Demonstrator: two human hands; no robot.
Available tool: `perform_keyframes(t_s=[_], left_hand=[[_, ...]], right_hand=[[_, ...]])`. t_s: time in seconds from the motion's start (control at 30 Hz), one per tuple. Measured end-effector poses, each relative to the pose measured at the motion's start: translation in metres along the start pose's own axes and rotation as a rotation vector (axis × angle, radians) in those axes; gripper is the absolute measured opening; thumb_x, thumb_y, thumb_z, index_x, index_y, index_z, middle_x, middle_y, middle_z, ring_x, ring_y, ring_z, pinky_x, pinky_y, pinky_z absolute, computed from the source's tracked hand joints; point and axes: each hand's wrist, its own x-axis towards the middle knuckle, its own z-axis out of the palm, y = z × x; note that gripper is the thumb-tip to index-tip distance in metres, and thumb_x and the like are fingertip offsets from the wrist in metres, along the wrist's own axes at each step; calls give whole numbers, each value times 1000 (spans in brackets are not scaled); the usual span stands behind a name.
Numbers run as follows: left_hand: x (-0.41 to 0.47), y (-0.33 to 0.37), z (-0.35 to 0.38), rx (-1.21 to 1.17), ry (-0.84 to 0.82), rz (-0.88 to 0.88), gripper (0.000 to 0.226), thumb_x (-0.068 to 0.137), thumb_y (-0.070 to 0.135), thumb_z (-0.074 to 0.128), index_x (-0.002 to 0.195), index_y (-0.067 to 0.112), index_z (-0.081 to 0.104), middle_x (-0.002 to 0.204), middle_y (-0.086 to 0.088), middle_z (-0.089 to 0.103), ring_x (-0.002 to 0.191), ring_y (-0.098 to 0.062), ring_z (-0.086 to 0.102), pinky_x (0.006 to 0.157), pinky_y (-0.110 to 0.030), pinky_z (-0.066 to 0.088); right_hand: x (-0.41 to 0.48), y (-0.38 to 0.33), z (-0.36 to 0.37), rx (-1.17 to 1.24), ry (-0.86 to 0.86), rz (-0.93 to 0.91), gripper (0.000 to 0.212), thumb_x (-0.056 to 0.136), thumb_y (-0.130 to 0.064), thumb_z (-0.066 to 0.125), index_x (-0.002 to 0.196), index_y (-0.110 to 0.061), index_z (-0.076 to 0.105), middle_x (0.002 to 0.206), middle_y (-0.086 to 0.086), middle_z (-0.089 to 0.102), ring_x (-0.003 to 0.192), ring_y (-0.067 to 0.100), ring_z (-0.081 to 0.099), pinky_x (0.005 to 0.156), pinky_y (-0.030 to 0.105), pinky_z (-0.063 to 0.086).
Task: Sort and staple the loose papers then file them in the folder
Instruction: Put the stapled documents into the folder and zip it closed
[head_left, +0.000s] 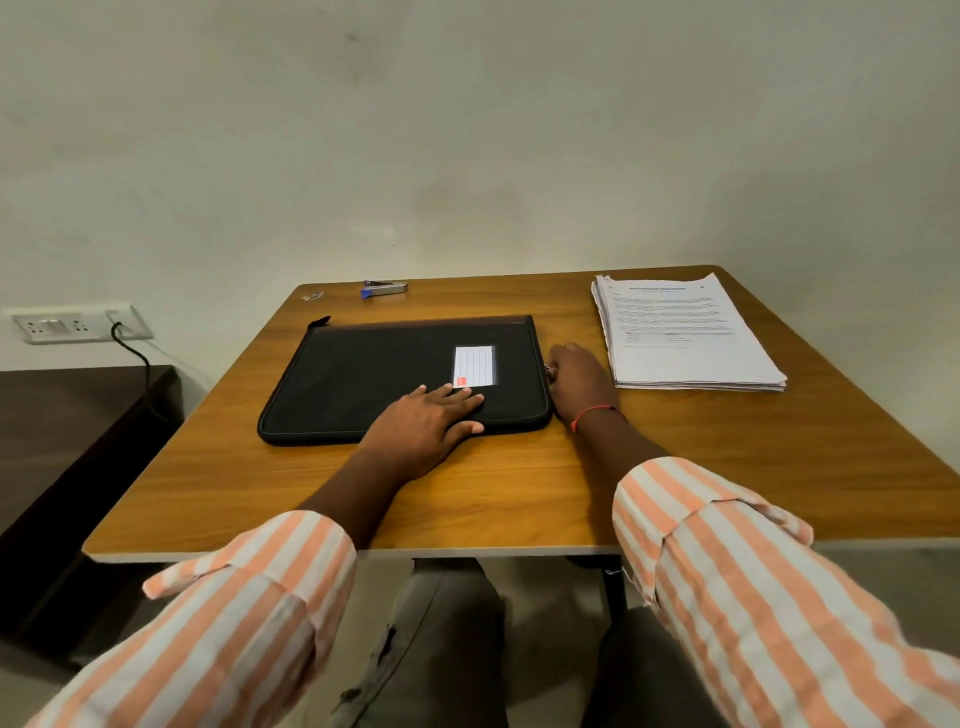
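Observation:
A black zippered folder (374, 374) with a white label lies closed in the middle of the wooden table (727, 467). My left hand (431, 421) rests flat on its near edge, fingers spread. My right hand (576, 376) is at the folder's right edge, fingers pinched on the small metal zipper pull (547, 370). A stack of printed papers (680, 332) lies at the far right of the table. A silver stapler (384, 288) with a blue end sits at the far edge, behind the folder.
A small metal clip (313, 296) lies at the table's far left corner. A dark low cabinet (67, 441) stands to the left, under a wall socket (78, 325) with a black cable. A plain wall rises right behind the table.

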Motion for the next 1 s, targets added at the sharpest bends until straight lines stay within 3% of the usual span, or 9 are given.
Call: perform_keyframes(t_s=[0.23, 0.4, 0.63, 0.73, 0.83, 1.0], left_hand=[[22, 15, -3, 102, -15, -68, 63, 103, 63, 20, 157, 32, 27, 162, 0, 33, 145, -26, 39, 119, -47, 33], [38, 34, -4, 142, -5, -86, 65, 102, 65, 19, 156, 30, 31, 157, -3, 43, 133, -27, 53, 105, -47, 48], [63, 71, -10, 231, 52, -107, 61, 106, 58, 23, 153, 22, 37, 147, -6, 53, 119, -27, 62, 84, -38, 53], [72, 74, -7, 164, 20, -116, 62, 105, 59, 25, 155, 23, 33, 154, -6, 46, 131, -28, 54, 97, -43, 50], [56, 55, -7, 116, -23, -49, 65, 103, 61, 28, 159, 28, 22, 164, -2, 29, 149, -26, 31, 118, -46, 33], [-9, -7, -8, 191, 12, -154, 69, 101, 66, 23, 158, 28, 24, 164, 2, 30, 150, -20, 29, 122, -48, 26]], right_hand=[[-31, 0, -13, 33, 3, 23, 15, 92, 0, 62, 101, -12, 63, 100, 6, 58, 87, 20, 51, 73, 30, 43], [-47, 7, -16, 43, 49, 134, 16, 91, 2, 61, 96, -13, 61, 98, 6, 58, 89, 24, 58, 71, 30, 47], [-50, 12, -16, 66, 97, 200, 11, 97, -10, 60, 107, -11, 64, 107, 10, 63, 96, 24, 61, 74, 28, 45], [-45, 16, -17, 104, 127, 257, 13, 94, -10, 65, 107, -10, 66, 107, 10, 65, 98, 25, 62, 78, 28, 47], [-37, 17, -17, 113, 128, 273, 18, 91, -7, 69, 109, -9, 67, 109, 12, 65, 100, 26, 64, 85, 32, 54], [-22, 20, -18, 82, 175, 290, 25, 92, -7, 69, 116, -7, 67, 113, 14, 64, 104, 29, 64, 90, 37, 56]])
